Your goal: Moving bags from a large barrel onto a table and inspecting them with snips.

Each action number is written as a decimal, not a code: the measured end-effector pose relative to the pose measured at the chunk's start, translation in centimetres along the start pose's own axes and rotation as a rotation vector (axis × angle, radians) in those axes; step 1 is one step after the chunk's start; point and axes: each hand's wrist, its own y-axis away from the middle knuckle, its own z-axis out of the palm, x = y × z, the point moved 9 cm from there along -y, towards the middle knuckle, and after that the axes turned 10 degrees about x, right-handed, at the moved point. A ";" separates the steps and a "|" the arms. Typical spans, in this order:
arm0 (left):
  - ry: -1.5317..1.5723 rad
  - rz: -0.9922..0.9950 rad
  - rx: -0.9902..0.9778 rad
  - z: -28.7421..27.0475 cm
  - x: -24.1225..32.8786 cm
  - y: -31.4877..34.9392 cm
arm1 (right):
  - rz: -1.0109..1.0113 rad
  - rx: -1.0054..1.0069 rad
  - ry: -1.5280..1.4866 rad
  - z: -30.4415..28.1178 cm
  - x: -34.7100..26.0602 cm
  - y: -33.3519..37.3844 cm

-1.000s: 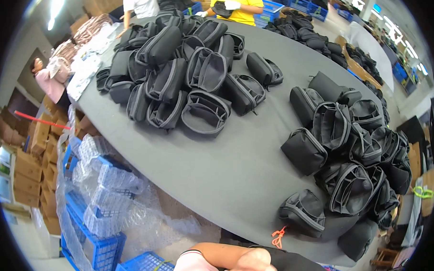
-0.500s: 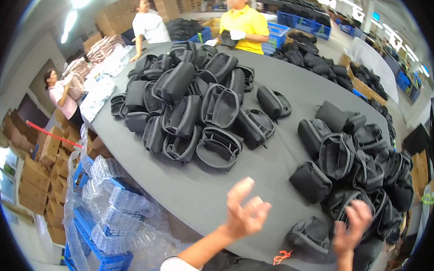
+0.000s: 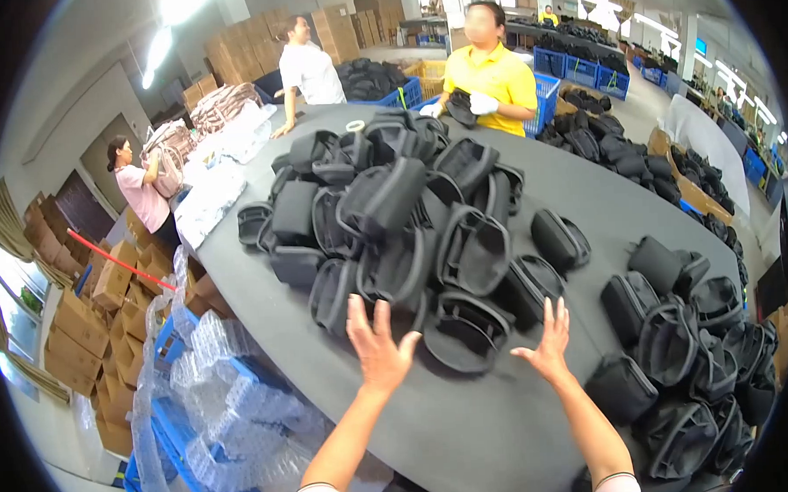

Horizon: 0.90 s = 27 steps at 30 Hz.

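A heap of black zippered pouches covers the middle of the grey table, several of them gaping to show dark linings. My left hand is at the heap's near edge, fingers spread, overlapping the lower pouches in view. To its right, my right hand is open too, with the thumb out. Between the hands lies an open-mouthed pouch. Just beyond my right fingertips sits another pouch. Neither hand holds anything; whether fingertips touch the pouches I cannot tell.
A second pile of black pouches lies on the right. Across the table a person in yellow with white gloves holds a black pouch. Blue crates with bubble wrap stand left of the table, near cardboard boxes.
Both hands have moved forward to the near edge of the large heap, the right one leaving the right-hand pile. The view has shifted, so the orange cord is no longer seen.
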 end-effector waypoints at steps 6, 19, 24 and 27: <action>0.117 0.074 -0.399 8.9 -3.8 -5.0 | 0.108 0.088 0.067 4.7 -2.1 -3.2; 0.049 0.229 -0.503 18.0 -6.5 -9.5 | 0.341 0.259 0.001 9.1 -4.0 -10.0; 0.053 0.249 -0.475 21.0 -6.9 -11.6 | 0.365 0.272 0.033 10.6 -3.0 -12.9; 0.030 0.253 -0.493 22.8 -7.3 -12.9 | 0.389 0.284 0.043 11.3 -2.7 -14.7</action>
